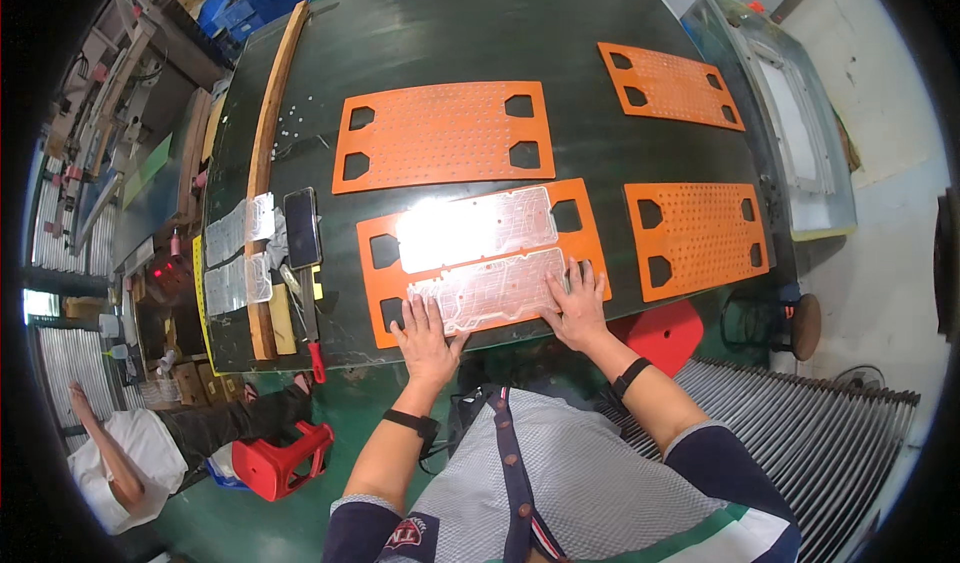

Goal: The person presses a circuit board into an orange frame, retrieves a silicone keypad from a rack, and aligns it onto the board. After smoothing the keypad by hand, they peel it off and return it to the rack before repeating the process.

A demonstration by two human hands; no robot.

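Note:
My left hand (427, 343) lies with fingers spread at the near left corner of a clear, thin patterned sheet (490, 293). At that sheet's right end rests my right hand (580, 308), its fingers also stretched out. Both palms face down, and neither hand grips anything. A second clear sheet (470, 228), bright with glare, lies just beyond the first. The two sheets sit side by side on an orange perforated plate (590, 213) with dark cut-outs near its corners. My fingers cover part of the near sheet's edge.
More orange plates, one beyond (445, 138) and two on the right (695, 238), lie on the dark table (450, 28). At left are a wooden bar (272, 123), a phone (301, 228), clear sheets (228, 233) and a red-handled tool (317, 361). Another person (125, 463) is at lower left.

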